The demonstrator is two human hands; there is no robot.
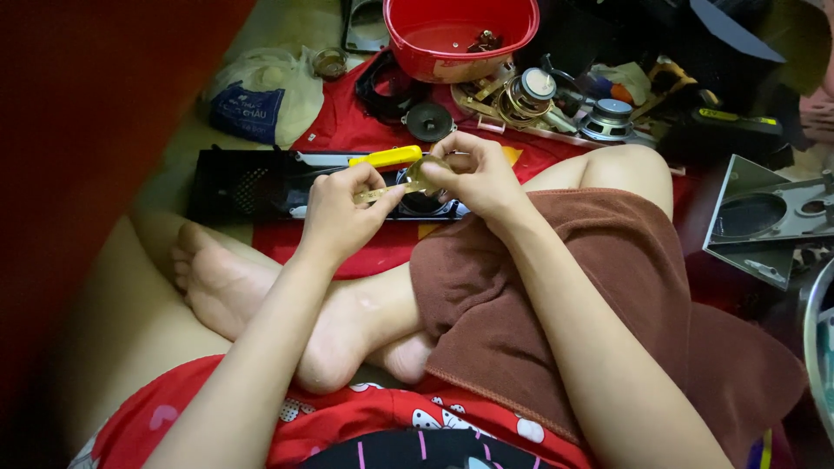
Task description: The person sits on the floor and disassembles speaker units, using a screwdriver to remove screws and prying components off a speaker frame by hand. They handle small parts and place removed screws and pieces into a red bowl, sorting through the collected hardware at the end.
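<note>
My left hand and my right hand meet above my crossed legs, both pinching one small brass-coloured metal part with a thin strip and a rounded end. Just behind my hands lies a black perforated panel with a round speaker opening, and a yellow-handled tool rests on it. A brown towel covers my right thigh.
A red plastic basin stands at the back on a red cloth. Several loose speaker drivers and metal parts lie beside it. A plastic bag sits at the back left. A grey speaker baffle lies on the right.
</note>
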